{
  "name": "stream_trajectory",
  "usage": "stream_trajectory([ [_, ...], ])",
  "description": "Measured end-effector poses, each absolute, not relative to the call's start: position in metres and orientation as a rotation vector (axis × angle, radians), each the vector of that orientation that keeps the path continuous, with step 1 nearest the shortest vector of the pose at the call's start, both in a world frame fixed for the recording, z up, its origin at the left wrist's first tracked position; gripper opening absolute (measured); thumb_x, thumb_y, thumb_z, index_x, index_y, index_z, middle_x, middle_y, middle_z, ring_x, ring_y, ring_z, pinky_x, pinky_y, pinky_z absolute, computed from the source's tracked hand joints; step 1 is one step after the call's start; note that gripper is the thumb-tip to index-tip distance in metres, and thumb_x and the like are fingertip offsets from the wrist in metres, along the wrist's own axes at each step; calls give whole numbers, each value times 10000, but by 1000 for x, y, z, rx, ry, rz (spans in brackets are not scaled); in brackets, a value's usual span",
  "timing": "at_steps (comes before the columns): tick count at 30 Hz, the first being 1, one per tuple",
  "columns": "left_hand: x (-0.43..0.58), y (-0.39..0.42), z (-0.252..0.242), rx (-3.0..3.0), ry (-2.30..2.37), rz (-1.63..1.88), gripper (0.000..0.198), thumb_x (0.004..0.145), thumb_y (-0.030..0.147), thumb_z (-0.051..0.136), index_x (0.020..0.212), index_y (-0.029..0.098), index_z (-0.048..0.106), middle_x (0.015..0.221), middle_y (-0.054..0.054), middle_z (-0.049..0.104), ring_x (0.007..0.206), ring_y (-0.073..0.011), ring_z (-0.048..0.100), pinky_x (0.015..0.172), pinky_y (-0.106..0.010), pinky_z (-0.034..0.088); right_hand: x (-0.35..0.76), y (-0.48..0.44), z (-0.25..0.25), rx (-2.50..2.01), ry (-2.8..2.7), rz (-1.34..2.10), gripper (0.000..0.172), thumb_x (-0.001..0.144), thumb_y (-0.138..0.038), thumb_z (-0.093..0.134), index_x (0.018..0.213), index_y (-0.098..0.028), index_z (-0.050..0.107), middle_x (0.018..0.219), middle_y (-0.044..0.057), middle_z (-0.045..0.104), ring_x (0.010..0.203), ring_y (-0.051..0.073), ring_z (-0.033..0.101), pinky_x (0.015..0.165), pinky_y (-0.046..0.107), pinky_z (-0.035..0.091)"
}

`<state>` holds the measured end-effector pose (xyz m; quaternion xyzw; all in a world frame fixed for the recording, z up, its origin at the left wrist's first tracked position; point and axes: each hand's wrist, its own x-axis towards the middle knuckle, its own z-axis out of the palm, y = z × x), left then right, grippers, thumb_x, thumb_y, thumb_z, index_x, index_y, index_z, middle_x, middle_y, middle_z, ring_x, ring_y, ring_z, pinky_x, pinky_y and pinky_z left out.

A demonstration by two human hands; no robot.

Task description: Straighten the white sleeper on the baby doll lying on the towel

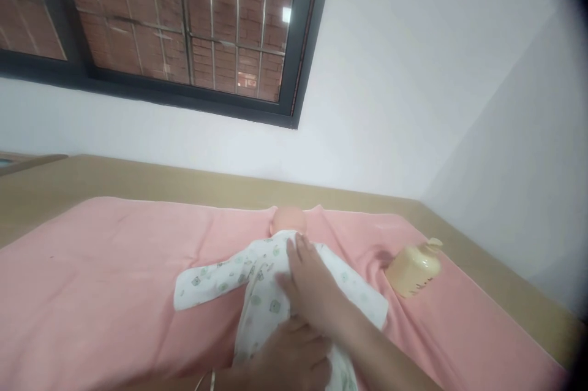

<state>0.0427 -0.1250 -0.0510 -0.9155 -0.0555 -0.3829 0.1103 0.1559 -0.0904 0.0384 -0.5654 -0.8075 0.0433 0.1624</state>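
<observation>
A baby doll lies on its back on a pink cloth (138, 268), its round head (288, 219) towards the wall. It wears a white printed baby top (271, 308) with long sleeves spread out to both sides. Stretched over the doll's chest near the neckline, my right hand (315, 284) rests with its fingers extended. Lower down, my left hand (294, 354) lies across the front of the top, fingers pointing right and slightly bent. It is blurred, and the garment beneath it is partly hidden. A thin band circles my left wrist.
Right of the doll, a pale yellow pump bottle (411, 269) leans on the cloth. The cloth covers a wooden surface (184, 179) that meets a white wall (381, 91). A dark-framed window (193, 100) with metal bars is above.
</observation>
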Motion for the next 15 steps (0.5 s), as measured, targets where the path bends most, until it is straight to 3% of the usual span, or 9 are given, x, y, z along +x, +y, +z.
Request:
stream_trajectory([
  [3,43,-124,-55,-2689,-184,-1123,265,846,147,482,584,164,441,664,-2,523,773,-130,520,888,-343,446,154,-94,43,-1198,-2594,139,458,946,-435,382,1386,-314,418,1475,-5,340,1403,197,160,1145,431,39],
  [5,42,-122,-55,-2695,-169,-1139,223,854,163,489,630,165,484,736,-14,564,880,-152,536,951,-369,420,158,-84,46,-1155,-2595,135,397,961,-387,360,1341,-351,469,1429,-37,416,1381,165,228,1146,411,58],
  [8,41,-118,-54,-2702,-100,-1196,201,858,146,485,661,175,512,765,-5,583,960,-144,537,1018,-360,381,164,-75,44,-1495,-2349,103,493,971,-418,284,1414,-227,384,1473,48,343,1381,214,227,1129,429,147],
  [11,43,-115,-59,-2696,-113,-1220,269,883,152,446,623,187,504,684,17,564,835,-97,558,929,-262,446,157,-87,37,-1834,-2158,122,630,962,-480,229,1465,-103,261,1500,149,250,1385,307,194,1110,481,174],
  [13,46,-113,-65,-2693,-200,-1232,315,906,163,393,618,192,516,643,18,557,740,-85,560,804,-212,488,150,-99,35,-1820,-2224,145,677,937,-536,282,1476,-129,242,1531,130,150,1399,352,94,1106,508,159],
  [15,48,-114,-72,-2733,-298,-1233,350,921,177,343,636,201,544,629,15,562,708,-87,566,747,-203,502,147,-103,34,-1579,-2416,161,591,930,-534,330,1453,-258,311,1545,29,127,1408,331,26,1117,515,106],
])
